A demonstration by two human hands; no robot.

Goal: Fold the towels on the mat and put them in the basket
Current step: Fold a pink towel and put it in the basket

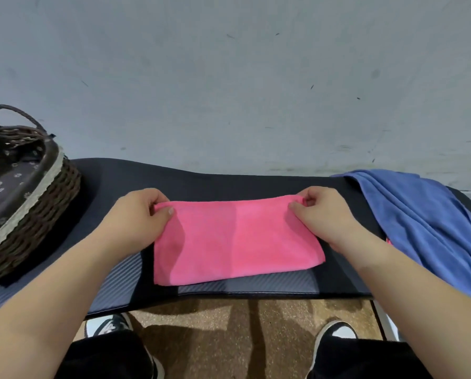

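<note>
You pinched the pink towel's far corners, left hand and right hand, squaring its fold.

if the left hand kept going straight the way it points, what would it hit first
The left hand, pinching the pink towel at its far left corner, points away and slightly right; ahead is only a bare strip of mat, then probably the wall. The basket sits off to its left.

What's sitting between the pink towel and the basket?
Nothing visible: only bare mat lies between the pink towel and the basket, besides the left hand pinching the towel's corner. The blue towel lies opposite.
</note>
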